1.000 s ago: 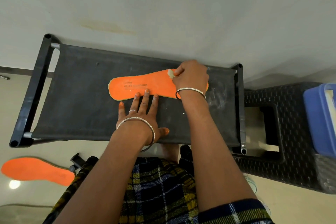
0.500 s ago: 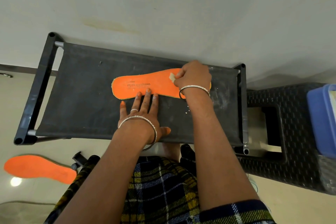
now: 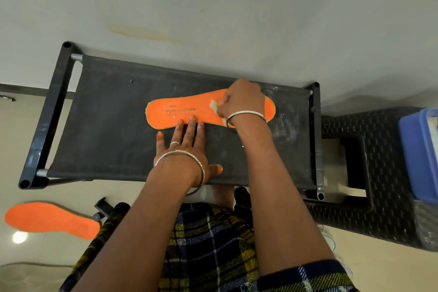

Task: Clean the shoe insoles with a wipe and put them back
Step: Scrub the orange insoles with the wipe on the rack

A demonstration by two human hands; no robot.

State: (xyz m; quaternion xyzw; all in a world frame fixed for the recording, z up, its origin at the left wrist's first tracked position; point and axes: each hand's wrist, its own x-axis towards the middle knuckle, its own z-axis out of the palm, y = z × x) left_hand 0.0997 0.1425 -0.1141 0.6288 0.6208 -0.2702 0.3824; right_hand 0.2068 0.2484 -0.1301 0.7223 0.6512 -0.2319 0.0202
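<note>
My flat left hand [image 3: 184, 147] pins the insole [image 3: 180, 111] steady so my right hand [image 3: 241, 102], gripping the wipe [image 3: 214, 105], can scrub.

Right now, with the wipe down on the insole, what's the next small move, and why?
Probably drag the wipe leftward toward the printed end of the insole. The right hand pinches it near the right end, the printed stretch lies bare to its left, and the left hand pins the near edge with straight fingers against the black fabric stool.
</note>
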